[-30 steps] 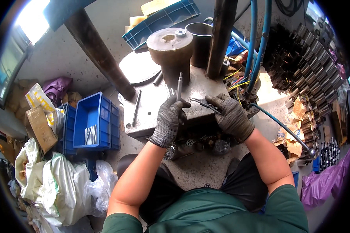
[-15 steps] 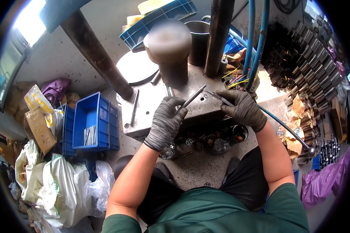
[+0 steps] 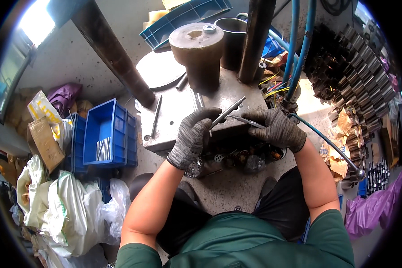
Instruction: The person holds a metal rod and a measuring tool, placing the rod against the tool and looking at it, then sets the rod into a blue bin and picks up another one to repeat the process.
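Both of my hands wear dark grey knit gloves and work over a grey metal bench plate [image 3: 174, 118]. My left hand [image 3: 193, 136] grips a thin metal rod [image 3: 230, 109] that points up and to the right. My right hand [image 3: 277, 128] holds a slim pointed metal tool [image 3: 243, 119] whose tip meets the rod between the two hands. A thick metal cylinder [image 3: 198, 53] stands upright on the plate just behind my hands.
A loose rod [image 3: 155, 117] lies on the plate at left. A blue crate [image 3: 103, 134] holding several rods sits on the floor left, beside white bags [image 3: 71, 205]. Stacked metal parts [image 3: 353, 80] fill the right. Blue hoses [image 3: 299, 49] and a steel post [image 3: 257, 40] rise behind.
The rod in my left hand has swung from upright to slanting right. My right hand has moved up and right, and its tool tip now meets the rod.
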The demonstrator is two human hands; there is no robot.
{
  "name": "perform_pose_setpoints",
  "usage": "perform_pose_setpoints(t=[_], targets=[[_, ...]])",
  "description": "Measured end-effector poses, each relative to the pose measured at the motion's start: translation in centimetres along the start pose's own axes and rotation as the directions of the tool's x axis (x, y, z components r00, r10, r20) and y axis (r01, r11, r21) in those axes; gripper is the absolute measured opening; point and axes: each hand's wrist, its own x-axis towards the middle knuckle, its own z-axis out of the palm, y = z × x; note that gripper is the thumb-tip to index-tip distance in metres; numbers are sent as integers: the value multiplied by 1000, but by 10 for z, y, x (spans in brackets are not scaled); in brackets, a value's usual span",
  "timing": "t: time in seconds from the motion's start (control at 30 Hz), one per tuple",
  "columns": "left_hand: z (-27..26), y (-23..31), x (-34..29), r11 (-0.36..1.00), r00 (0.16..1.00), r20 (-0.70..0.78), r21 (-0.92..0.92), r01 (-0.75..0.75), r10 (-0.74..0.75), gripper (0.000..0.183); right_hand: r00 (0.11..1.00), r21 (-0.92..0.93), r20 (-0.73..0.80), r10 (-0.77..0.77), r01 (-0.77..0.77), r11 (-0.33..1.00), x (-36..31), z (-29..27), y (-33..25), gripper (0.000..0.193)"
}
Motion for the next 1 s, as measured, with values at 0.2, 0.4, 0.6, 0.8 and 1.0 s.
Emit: perform_pose_setpoints(t=[0.2,0.4,0.6,0.8,1.0], targets=[[3,0,1,997,999,6,63,33,-34,37,996,-37,69,-52,54,998,3,6,-1,49],[10,4,3,998,999,25,-57,27,-26,40,977,-166,54,-206,213,963,7,19,6,46],[8,4,2,971,994,40,-212,109,-103,44,982,-124,82,-171,180,976,8,19,7,46],[10,4,2,898,980,56,-394,197,-190,47,964,-163,62,-257,264,951,9,21,12,50],[6,-3,4,776,976,100,-593,213,-192,50,961,-121,42,-273,276,954,11,26,9,46]])
